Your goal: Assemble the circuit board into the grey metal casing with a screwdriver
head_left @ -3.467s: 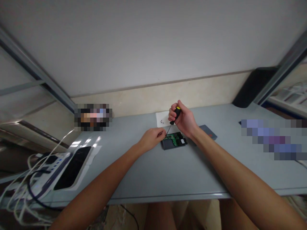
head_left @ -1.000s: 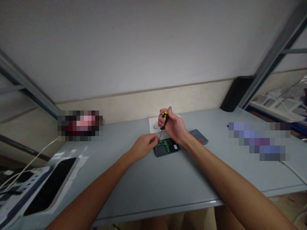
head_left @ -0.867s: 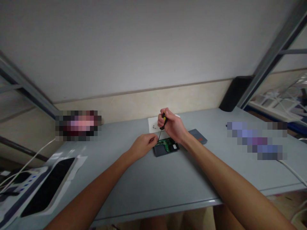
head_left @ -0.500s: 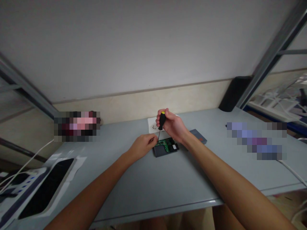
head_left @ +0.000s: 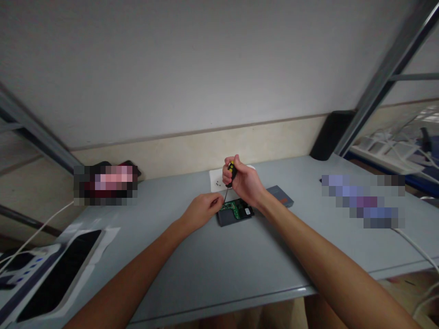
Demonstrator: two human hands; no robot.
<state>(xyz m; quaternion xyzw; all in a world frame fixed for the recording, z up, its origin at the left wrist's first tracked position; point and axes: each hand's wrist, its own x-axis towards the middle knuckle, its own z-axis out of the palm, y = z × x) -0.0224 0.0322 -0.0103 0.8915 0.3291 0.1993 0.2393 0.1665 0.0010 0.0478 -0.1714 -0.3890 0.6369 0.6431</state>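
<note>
A grey device casing (head_left: 227,217) lies on the table with a green circuit board (head_left: 236,208) showing in it. My right hand (head_left: 243,179) is closed round a black and yellow screwdriver (head_left: 231,175), held nearly upright. The thin shaft reaches down to the board's upper left corner. My left hand (head_left: 205,206) is at that same corner, thumb and fingers pressed together; what they pinch, if anything, is too small to make out. Behind the casing, small dark screws (head_left: 218,183) rest on white paper (head_left: 214,174). A flat grey cover (head_left: 281,195) lies partly behind my right wrist.
A black cylinder (head_left: 332,136) stands at the back right by a metal post. Blurred-out items lie at the back left and on the right, with white cables. A dark tablet-like slab (head_left: 63,274) and a power strip (head_left: 29,274) are at the left. The wall rises behind the table.
The view has shifted slightly. The screwdriver's handle has turned in my right hand, showing more yellow, and its shaft leans a little more. My left hand stays at the board's corner.
</note>
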